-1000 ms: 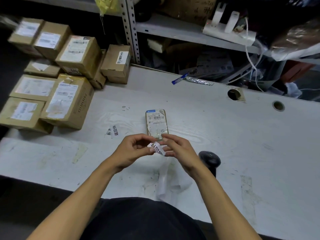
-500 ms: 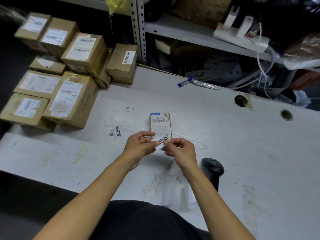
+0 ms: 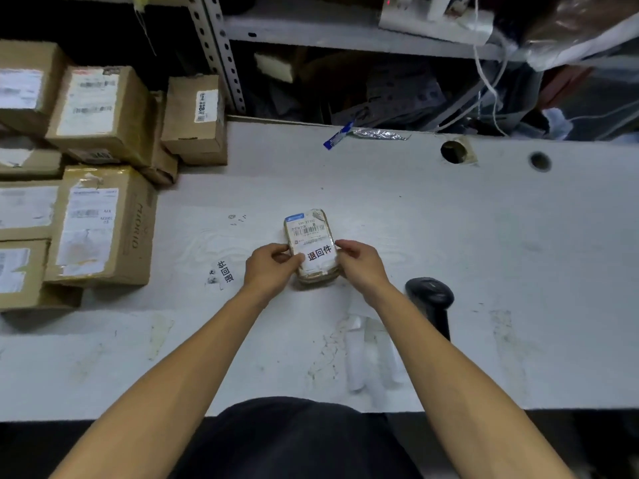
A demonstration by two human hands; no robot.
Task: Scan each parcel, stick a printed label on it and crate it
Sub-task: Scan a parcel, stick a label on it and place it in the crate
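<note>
Small rounded parcel, brown tape-wrapped, lies mid worktop; barcode slip at far end, white label with black characters at near end. Left hand pinches label's left edge, right hand its right edge. Black scanner right, cardboard boxes left.

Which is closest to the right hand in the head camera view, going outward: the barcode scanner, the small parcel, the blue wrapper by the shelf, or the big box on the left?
1. small parcel: touching the right hand, on its left.
2. barcode scanner: just right of it.
3. blue wrapper: far edge of the table.
4. big box: far left.
</note>
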